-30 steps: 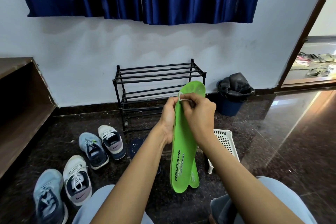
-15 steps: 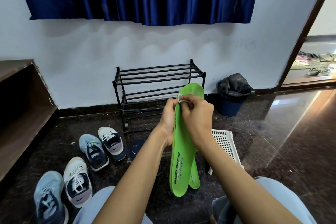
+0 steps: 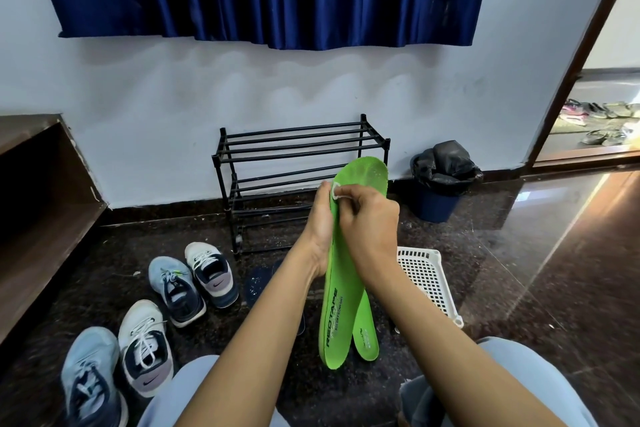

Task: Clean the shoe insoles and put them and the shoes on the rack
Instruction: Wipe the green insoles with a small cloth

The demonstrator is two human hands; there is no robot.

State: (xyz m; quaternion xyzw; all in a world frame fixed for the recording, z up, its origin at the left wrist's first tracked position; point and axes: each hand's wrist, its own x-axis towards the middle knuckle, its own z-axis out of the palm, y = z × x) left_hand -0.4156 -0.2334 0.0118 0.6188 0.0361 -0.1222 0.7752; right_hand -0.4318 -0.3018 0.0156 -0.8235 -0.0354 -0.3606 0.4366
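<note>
I hold a bright green insole (image 3: 341, 291) upright in front of me, toe end up. My left hand (image 3: 320, 218) grips its left edge from behind. My right hand (image 3: 369, 222) presses a small white wipe (image 3: 337, 191) against its face near the toe. A second green insole (image 3: 366, 329) sits behind the first, its heel showing at the lower right. The black metal shoe rack (image 3: 298, 180) stands bare against the wall beyond my hands. Two pairs of sneakers, blue (image 3: 175, 291) and white (image 3: 211, 272), lie on the floor at left.
A white perforated plastic basket (image 3: 427, 282) lies tipped on the dark floor to the right. A blue bin with a black liner (image 3: 441, 180) stands by the wall. A dark insole (image 3: 259, 282) lies on the floor. A wooden shelf (image 3: 41, 218) runs along the left.
The view has shifted slightly. My hands and the insole stay nearly in place, with the wiping hand making only a small movement near the toe end.
</note>
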